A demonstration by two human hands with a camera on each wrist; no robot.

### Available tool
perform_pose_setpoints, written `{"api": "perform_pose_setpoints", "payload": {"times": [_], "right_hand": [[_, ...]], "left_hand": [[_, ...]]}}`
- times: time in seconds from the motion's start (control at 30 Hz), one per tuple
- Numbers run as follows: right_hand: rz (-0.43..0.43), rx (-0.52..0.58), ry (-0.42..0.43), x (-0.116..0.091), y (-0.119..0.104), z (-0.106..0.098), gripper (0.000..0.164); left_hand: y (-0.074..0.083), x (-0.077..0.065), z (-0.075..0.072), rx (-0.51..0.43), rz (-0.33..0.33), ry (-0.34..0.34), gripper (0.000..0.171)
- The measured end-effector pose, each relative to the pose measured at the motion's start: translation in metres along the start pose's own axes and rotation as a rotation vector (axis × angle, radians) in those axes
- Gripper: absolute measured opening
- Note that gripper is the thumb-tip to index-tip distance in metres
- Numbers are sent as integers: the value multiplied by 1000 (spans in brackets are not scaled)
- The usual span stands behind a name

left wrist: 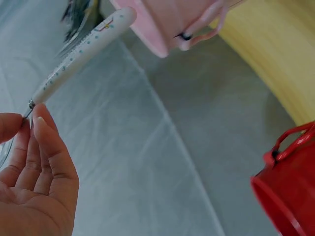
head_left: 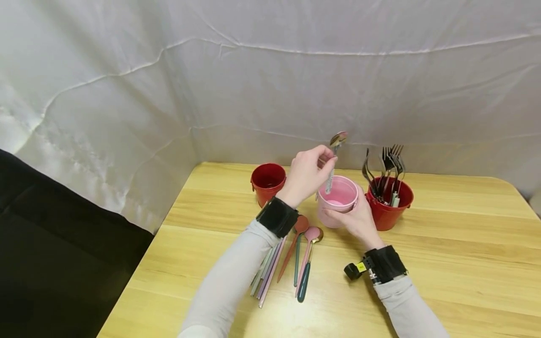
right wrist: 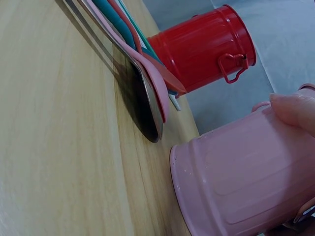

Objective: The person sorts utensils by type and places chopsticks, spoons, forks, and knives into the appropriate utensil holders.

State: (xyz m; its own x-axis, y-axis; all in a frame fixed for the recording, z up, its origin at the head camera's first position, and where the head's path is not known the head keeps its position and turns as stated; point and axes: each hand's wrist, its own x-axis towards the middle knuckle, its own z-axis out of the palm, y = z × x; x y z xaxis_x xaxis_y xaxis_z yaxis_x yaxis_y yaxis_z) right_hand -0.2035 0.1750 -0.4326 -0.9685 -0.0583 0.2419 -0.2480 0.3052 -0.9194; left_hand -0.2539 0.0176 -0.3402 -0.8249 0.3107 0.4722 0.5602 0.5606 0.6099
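Observation:
My left hand (head_left: pixel 307 172) pinches a spoon (head_left: pixel 338 139) near its neck, bowl up and handle down. The handle's lower end is at the mouth of a pink bucket (head_left: pixel 327 216). In the left wrist view that handle (left wrist: pixel 78 59) is white with small teal dots. My right hand (head_left: pixel 358 217) grips the pink bucket's side, with the thumb toward the front. The right wrist view shows the bucket's ridged wall (right wrist: pixel 256 172) close up. Several spoons lie in front of it, among them a red-brown spoon (head_left: pixel 301 224), a pink spoon (head_left: pixel 313 233) and a teal-handled spoon (head_left: pixel 303 281).
Several chopsticks (head_left: pixel 270 274) lie left of the spoons, partly behind my left forearm. A red bucket (head_left: pixel 262 193) stands at the back left. Right of the pink bucket, another red bucket (head_left: pixel 385 217) holds several forks (head_left: pixel 393 162). A pale curtain (head_left: pixel 274 94) hangs behind the table (head_left: pixel 465 253).

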Motion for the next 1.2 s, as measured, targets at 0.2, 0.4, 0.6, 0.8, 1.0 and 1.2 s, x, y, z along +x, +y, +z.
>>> {"api": "perform_pose_setpoints", "payload": {"times": [0.2,0.4,0.6,0.8,1.0,1.2], "right_hand": [[6,-16,-1,0,-1,-2,87],[-4,-5,2,2,9,-1,90],[14,-47,16,8,37,3,96],[2,-56,37,11,48,4,95],[-15,-33,45,11,47,3,94],[-10,-55,43,11,47,2,94]], "left_hand": [[-8,5,17,70,-36,-88,14],[-16,-4,25,114,-118,-127,21],[-28,-15,24,126,-140,-96,24],[-36,-30,19,171,-142,-100,19],[-40,-49,14,251,-154,-116,13],[-41,-70,9,264,-192,-177,11]]}}
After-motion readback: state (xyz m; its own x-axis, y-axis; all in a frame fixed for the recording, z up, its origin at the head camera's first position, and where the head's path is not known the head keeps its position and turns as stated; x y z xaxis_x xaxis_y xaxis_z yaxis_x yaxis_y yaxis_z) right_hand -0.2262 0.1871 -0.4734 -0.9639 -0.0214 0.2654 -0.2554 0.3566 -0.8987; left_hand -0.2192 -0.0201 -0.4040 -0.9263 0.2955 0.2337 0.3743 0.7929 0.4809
